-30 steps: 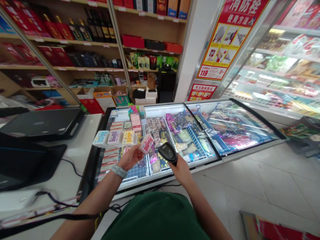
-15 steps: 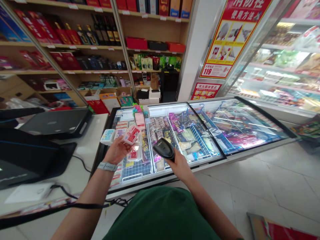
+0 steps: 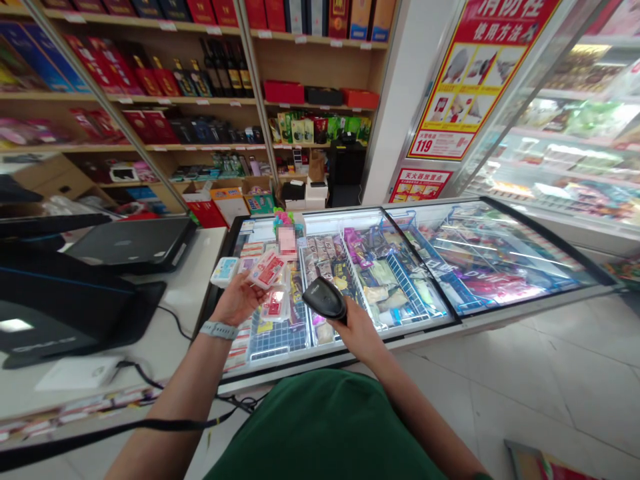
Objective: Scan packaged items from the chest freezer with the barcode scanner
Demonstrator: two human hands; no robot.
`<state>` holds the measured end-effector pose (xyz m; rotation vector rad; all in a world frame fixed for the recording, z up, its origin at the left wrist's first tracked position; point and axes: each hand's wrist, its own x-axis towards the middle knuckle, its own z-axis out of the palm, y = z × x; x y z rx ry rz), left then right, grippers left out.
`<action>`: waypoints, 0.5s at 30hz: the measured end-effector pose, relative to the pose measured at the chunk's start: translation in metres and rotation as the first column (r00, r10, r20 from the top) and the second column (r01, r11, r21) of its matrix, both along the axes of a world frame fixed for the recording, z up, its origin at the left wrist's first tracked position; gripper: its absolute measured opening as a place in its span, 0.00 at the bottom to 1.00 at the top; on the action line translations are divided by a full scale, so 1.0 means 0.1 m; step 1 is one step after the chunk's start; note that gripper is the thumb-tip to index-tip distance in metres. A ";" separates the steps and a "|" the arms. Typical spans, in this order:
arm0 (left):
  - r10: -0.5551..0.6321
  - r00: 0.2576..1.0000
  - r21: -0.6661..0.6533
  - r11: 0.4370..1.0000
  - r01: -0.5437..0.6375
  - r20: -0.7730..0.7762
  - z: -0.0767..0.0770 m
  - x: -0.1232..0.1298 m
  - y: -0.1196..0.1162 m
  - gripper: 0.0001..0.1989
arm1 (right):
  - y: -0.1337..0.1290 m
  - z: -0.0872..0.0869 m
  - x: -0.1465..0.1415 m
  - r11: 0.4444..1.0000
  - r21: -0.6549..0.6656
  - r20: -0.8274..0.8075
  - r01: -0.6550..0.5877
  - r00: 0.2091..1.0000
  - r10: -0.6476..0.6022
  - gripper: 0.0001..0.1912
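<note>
The far side of the scene is taken up by a tall shelving unit, stocked with boxes, bottles and bags. In front of it a glass-topped chest freezer is set lengthwise, with wrapped goods seen in baskets beneath the glass. To the left, abutting the freezer, a white counter is occupied by a black terminal.

Over the near left part of the freezer, 2 hands are held at work. By the right hand, a black barcode scanner is gripped, its fingers wrapped around the handle and its head turned toward the left. By the left hand, 1 red-labelled pack is pinched near its left edge and held tilted above the freezer top; whether the packs beneath are touched by it cannot be told.

Just below it, a 2nd red pack is seen, and farther left a blue-labelled pack is left out of both hands; a paler pack is partly hidden behind the left hand.

The work is judged to be partway through: pack and scanner are both in hand, near each other but apart. No beam is visible, so whether any pack has been read cannot be told, nor how many are left.
</note>
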<state>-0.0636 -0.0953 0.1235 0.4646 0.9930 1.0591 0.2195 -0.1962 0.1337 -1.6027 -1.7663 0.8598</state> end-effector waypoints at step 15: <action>0.048 0.997 -0.020 0.999 -0.047 0.053 -0.04 -0.02 0.01 0.13 | 0.01 0.03 0.00 0.999 -0.015 0.005 -0.028 1.000 0.028 0.12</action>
